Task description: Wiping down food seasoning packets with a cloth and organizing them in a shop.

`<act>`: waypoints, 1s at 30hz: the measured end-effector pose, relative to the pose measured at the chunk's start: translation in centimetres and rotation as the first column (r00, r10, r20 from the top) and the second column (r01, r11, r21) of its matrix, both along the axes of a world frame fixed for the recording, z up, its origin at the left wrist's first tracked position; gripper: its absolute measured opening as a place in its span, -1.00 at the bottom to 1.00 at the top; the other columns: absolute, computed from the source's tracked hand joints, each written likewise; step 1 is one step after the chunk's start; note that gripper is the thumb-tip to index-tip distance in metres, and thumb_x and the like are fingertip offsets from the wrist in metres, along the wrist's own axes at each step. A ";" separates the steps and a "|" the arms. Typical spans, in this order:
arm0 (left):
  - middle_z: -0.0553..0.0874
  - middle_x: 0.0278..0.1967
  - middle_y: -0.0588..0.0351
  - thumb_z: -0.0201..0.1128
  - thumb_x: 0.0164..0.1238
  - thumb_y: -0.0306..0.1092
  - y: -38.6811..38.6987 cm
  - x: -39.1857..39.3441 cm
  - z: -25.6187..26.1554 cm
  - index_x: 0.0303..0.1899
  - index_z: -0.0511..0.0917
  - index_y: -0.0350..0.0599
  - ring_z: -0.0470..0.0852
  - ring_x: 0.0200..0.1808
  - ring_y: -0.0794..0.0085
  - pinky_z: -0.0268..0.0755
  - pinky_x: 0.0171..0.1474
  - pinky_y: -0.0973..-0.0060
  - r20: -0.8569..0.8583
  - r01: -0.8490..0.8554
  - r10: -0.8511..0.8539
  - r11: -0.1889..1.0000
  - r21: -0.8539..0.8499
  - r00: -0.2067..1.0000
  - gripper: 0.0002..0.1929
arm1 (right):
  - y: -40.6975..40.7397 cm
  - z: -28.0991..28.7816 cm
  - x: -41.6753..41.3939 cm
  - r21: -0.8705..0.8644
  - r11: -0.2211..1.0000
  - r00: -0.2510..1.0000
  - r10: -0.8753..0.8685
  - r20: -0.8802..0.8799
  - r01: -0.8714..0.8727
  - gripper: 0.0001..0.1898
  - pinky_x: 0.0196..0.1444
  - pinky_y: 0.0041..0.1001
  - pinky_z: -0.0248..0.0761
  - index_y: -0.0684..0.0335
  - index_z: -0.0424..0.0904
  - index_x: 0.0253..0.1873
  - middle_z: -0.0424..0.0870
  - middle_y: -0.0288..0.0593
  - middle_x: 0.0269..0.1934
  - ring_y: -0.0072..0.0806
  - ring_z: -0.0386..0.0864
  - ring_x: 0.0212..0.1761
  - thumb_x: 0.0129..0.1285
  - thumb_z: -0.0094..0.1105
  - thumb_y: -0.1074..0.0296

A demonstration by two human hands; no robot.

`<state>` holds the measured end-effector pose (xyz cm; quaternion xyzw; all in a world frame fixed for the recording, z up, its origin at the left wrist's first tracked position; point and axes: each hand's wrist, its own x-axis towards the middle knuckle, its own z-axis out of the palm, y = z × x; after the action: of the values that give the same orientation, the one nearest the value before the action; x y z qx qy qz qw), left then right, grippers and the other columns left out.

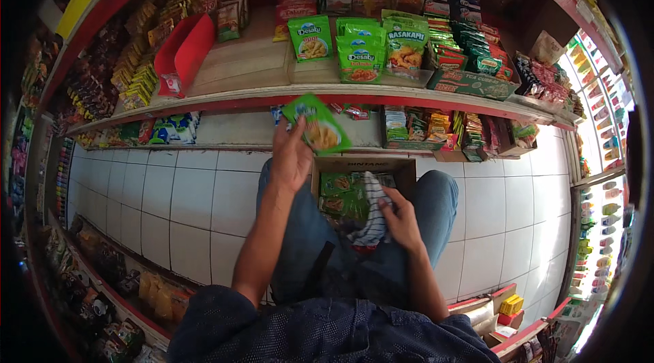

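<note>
My left hand [292, 158] grips a green Desaku seasoning sachet [323, 129] by its left side, in front of the red-edged shelf. The sachet is slightly blurred and tilted. In my right hand [403, 217] is a dark-striped white cloth [375, 215], bunched between thumb and fingers above my lap. An open cardboard box [403, 168] stands on the floor between my knees. Inside it lie several green sachets [340, 192], partly covered by the cloth. On the shelf above, a single Desaku sachet [310, 38] stands left of a row of green Desaku sachets [360, 59].
A Rasakami pouch [405, 42] and a cardboard tray of sachets [472, 82] stand farther right on the wooden shelf [245, 64]. At left is a red plastic holder [185, 54]. The lower shelf [230, 128] holds boxed sachets [416, 125]. More stocked shelving [153, 294] runs behind me.
</note>
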<state>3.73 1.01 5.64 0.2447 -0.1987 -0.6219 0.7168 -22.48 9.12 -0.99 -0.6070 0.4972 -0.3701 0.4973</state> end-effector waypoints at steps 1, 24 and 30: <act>0.62 0.16 0.09 0.22 0.56 -0.39 -1.2 0.6 1.5 0.39 0.33 -0.12 0.62 0.18 0.39 0.54 0.24 0.32 0.153 -0.056 0.061 0.998 -0.036 0.986 -0.54 | -0.1 -2.1 -1.1 0.075 0.995 0.997 -0.069 0.045 0.066 -0.65 0.13 -0.44 0.46 0.43 0.55 0.25 0.71 0.04 0.03 -0.36 0.64 0.07 0.43 0.18 0.47; 0.60 0.05 0.07 0.54 0.24 -0.21 -18.9 8.6 7.3 -0.04 0.64 -0.11 0.56 0.07 0.29 0.39 0.16 0.34 0.878 -0.047 0.408 0.901 -0.432 -0.250 -0.65 | -0.8 0.0 0.5 -0.125 0.988 0.995 0.084 -0.061 -0.091 -0.63 0.15 -0.22 0.47 0.39 0.56 0.22 0.65 0.24 0.02 0.17 0.63 0.07 0.34 0.17 0.47; 0.53 0.14 0.06 0.56 0.18 -0.22 -19.9 9.5 7.0 -0.03 0.67 -0.01 0.45 0.19 0.07 0.36 0.22 0.16 0.816 -0.044 0.415 0.882 -0.470 -0.403 -0.65 | -0.9 0.4 0.7 -0.093 0.990 0.993 0.102 -0.066 -0.108 -0.63 0.16 -0.21 0.47 0.41 0.57 0.21 0.65 0.25 0.04 0.18 0.62 0.10 0.34 0.18 0.47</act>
<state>13.25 -18.90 12.66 0.5948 -0.7051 0.0425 0.3837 -21.81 8.24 -0.56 -0.6667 0.4610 -0.3484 0.4708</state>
